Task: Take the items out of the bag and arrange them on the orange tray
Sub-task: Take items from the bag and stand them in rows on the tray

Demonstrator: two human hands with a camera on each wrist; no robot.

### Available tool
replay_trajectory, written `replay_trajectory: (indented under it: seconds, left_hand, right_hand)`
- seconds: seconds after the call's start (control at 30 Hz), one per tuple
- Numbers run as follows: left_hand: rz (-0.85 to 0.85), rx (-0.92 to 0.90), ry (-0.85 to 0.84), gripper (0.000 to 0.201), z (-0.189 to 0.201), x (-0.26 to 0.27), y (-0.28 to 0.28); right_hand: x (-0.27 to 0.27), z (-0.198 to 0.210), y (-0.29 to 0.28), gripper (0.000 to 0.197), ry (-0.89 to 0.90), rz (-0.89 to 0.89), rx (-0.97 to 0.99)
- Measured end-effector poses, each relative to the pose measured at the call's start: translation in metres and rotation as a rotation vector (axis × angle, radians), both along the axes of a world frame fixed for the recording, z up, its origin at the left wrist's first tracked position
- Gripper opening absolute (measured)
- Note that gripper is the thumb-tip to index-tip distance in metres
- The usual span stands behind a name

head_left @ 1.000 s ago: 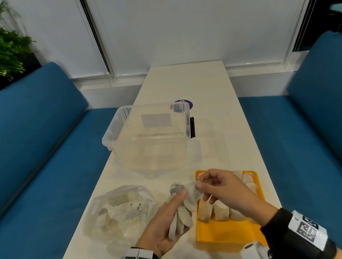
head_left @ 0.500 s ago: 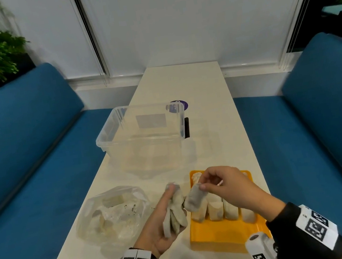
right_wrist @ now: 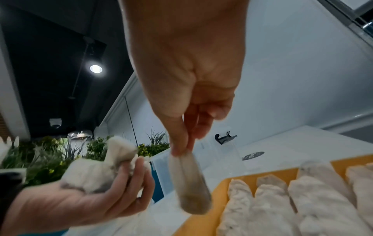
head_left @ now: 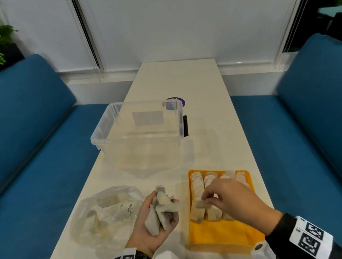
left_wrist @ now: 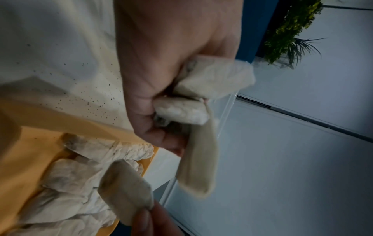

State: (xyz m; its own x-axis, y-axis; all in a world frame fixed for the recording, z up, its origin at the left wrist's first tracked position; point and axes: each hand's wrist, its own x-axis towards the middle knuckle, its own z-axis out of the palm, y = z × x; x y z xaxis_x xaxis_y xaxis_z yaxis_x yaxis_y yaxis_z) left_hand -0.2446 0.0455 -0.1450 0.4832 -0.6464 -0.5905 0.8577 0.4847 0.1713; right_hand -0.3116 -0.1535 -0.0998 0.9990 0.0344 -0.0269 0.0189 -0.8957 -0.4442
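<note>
On the left of the worktop (head_left: 206, 106) lies the bag (head_left: 107, 215), clear and crumpled, with a few pale pieces inside it. Just right of it my left hand (head_left: 150, 226) is palm up, its fingers (head_left: 174, 219) curled round a bunch (head_left: 160, 209) of pale pieces that stick out past my fingertips. Beyond it stands a clear bin (head_left: 137, 134). Right again, the tray (head_left: 222, 232) sits at the near edge, with pieces laid side by side in rows across its far half and its near part bare. My right hand (head_left: 230, 200) is over those rows, thumb and fingers (right_wrist: 181, 135) pinching one piece (right_wrist: 189, 183) by its end, so that it hangs below my fingertips above the tray's left side. Blue benches flank the worktop.
</note>
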Motion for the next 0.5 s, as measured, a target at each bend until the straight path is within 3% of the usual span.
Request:
replay_trajectory:
  seconds: [0.13, 0.27, 0.4, 0.5]
  left_hand:
    - [0.027, -0.071, -0.001, 0.05, 0.005, -0.003, 0.002]
    - [0.024, -0.023, -0.015, 0.032, 0.003, 0.001, 0.004]
    - [0.022, -0.172, -0.017, 0.044, -0.007, 0.005, 0.008]
    - [0.032, -0.135, -0.052, 0.04, -0.006, 0.005, 0.007]
  right_hand:
    - [0.001, -0.007, 0.004, 0.023, -0.02, 0.008, -0.125]
    - [0.005, -0.014, 0.003, 0.02, 0.04, -0.045, -0.09]
    - [0.015, -0.022, 0.003, 0.015, 0.222, -0.034, -0.009]
    - [0.024, -0.028, 0.004, 0.013, 0.368, -0.01, 0.073]
